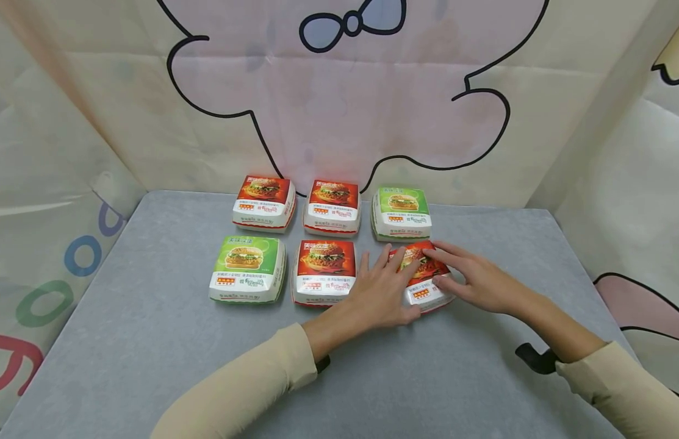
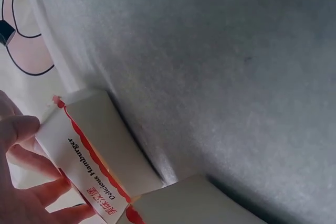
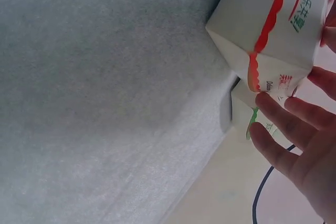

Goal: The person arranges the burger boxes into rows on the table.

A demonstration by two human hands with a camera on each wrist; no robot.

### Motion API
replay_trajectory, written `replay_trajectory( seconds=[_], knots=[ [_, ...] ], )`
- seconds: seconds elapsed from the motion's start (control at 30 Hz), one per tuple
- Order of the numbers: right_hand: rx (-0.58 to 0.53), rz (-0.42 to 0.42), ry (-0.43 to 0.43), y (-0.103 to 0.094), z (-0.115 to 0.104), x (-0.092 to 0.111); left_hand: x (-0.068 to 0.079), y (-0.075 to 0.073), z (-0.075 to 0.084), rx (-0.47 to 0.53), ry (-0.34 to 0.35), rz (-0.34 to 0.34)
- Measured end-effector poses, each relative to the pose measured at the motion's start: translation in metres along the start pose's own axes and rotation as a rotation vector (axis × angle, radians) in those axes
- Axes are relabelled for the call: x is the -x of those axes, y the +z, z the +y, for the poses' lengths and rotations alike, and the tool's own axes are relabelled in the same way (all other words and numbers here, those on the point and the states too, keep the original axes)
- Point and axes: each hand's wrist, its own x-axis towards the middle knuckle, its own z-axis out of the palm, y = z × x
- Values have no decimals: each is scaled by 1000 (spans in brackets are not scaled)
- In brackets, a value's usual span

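A red-and-white hamburger box (image 1: 427, 296) sits at the right end of the front row, turned slightly askew. My left hand (image 1: 382, 297) lies over its left side and top, fingers spread. Against its right side and top rest the fingers of my right hand (image 1: 484, 281), fairly straight. In the left wrist view the box (image 2: 86, 161) shows "Delicious Hamburger" on its side, with fingers touching its upper edge. From the right wrist, the box (image 3: 257, 35) appears with the extended fingers (image 3: 286, 121) near one corner.
Beside it in the front row stand another red box (image 1: 325, 268) and a green box (image 1: 246, 268). Behind are two red boxes, left (image 1: 264, 204) and middle (image 1: 332, 207), and a green one (image 1: 401, 212). A patterned cloth wall (image 1: 339, 122) rises behind the grey table (image 1: 152, 341).
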Motion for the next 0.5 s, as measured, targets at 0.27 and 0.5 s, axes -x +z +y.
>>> replay_trajectory(
  seconds=[0.27,0.5],
  knots=[
    [-16,9,42,0,-2,1,-1,-4,-1,25,-9,-31],
    [8,43,42,1,-3,3,0,-8,-3,54,-13,-61]
  ],
)
